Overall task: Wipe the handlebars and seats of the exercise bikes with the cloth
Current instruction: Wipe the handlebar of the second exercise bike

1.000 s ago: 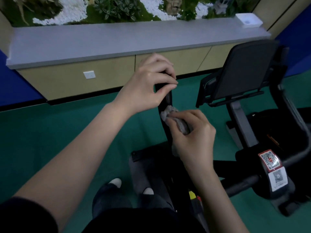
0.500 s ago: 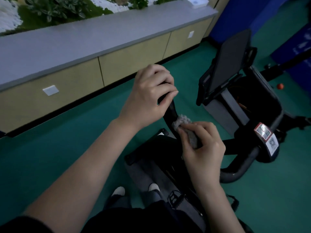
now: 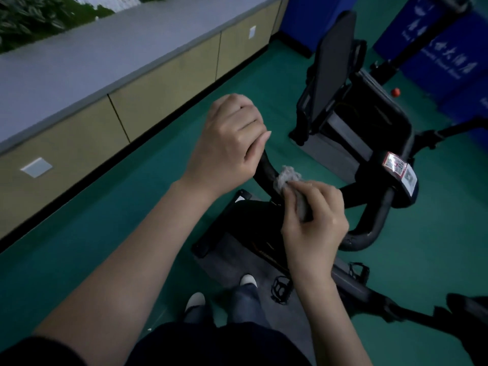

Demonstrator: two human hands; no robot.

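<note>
My left hand point(image 3: 229, 143) grips the upper end of the exercise bike's black left handlebar point(image 3: 266, 169). Just below it, my right hand point(image 3: 314, 220) holds a crumpled grey cloth point(image 3: 289, 178) wrapped against the same bar. The bar's right side point(image 3: 375, 223) curves round in a loop under the console stem, which carries a QR sticker point(image 3: 396, 166). The bike's black console screen point(image 3: 330, 64) stands tilted beyond my hands. Its seat is out of sight.
A long grey-topped counter with beige cabinet fronts point(image 3: 163, 75) runs along the left. Blue panels point(image 3: 443, 48) stand at the back right. Green floor point(image 3: 92, 228) surrounds the bike. My feet point(image 3: 248, 281) rest by a pedal point(image 3: 280, 286). A small red ball point(image 3: 395, 92) lies on the floor.
The view has swung right and tilted, bringing the console and blue panels closer in. Both hands have kept their hold on the left handlebar, the cloth staying just under my left hand.
</note>
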